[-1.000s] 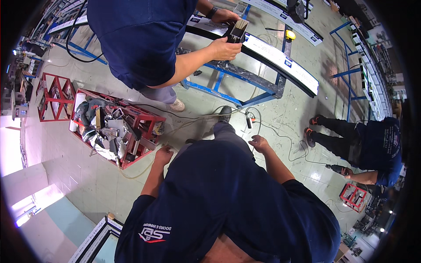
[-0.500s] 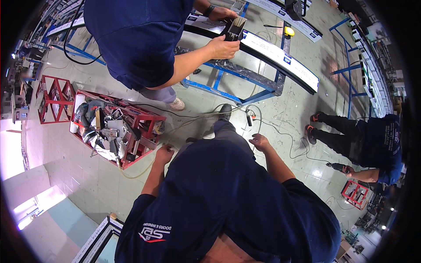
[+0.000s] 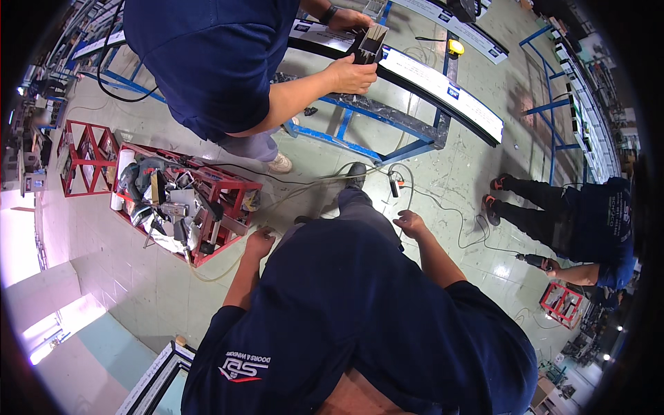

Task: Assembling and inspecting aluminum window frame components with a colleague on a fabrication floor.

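My left hand (image 3: 261, 243) hangs at my side, nearest to a red tool cart (image 3: 245, 207) piled with power tools. Its fingers are loosely bent, with nothing seen in them. On the other side, my right hand (image 3: 411, 224) hangs with slack, parted fingers and holds nothing. Ahead of me, a co-worker in a dark blue shirt (image 3: 200, 62) grips a short piece of hollow metal profile (image 3: 374, 41) with both hands. That piece is held over long profiles with white film (image 3: 443, 86), which lie on a blue trestle (image 3: 415, 149).
Cables and a black connector (image 3: 395, 188) lie on the floor (image 3: 443, 200) before my feet. A yellow tape measure (image 3: 455, 47) is at the trestle. Right, another person (image 3: 588, 221) holds a drill (image 3: 532, 261) near a small red rack (image 3: 561, 304). A framed panel (image 3: 162, 377) stands behind left.
The co-worker ahead has leaned slightly to the left, still holding the short profile. My hands hang in nearly the same place.
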